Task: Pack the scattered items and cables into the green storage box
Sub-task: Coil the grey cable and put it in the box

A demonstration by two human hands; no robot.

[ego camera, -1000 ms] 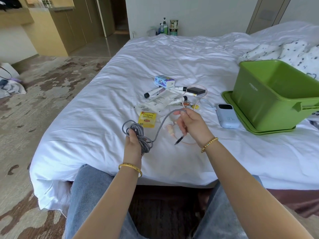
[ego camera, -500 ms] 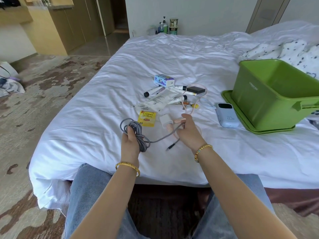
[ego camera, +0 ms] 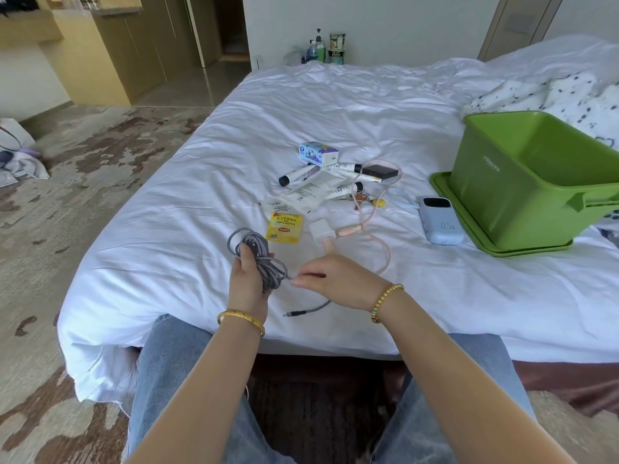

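Note:
My left hand [ego camera: 247, 283] grips a coiled grey braided cable [ego camera: 259, 259] above the near edge of the bed. My right hand [ego camera: 335, 279] pinches the cable's loose tail close to the coil; the plug end [ego camera: 301, 311] hangs below my right wrist. The green storage box [ego camera: 536, 182] stands open on its green lid [ego camera: 469, 226] at the right. Scattered in the middle lie a yellow tea packet [ego camera: 284, 228], a white charger [ego camera: 320, 230], a pink cable [ego camera: 378, 229], tubes [ego camera: 341, 167], a white sachet [ego camera: 301, 195], a small tissue pack [ego camera: 318, 153], a black box [ego camera: 380, 171] and a pale blue power bank [ego camera: 440, 221].
The white duvet [ego camera: 335, 105] covers the bed; a spotted blanket [ego camera: 552, 92] lies bunched behind the box. Bottles [ego camera: 321, 48] stand on the floor past the bed's far edge. My jeans-clad knees [ego camera: 174, 380] are against the bed's near edge. Clothes [ego camera: 16, 159] lie on the floor at left.
My right hand has come back toward me and to the left, drawing the cable's tail close to the coil in my left hand. The free tail is shorter now.

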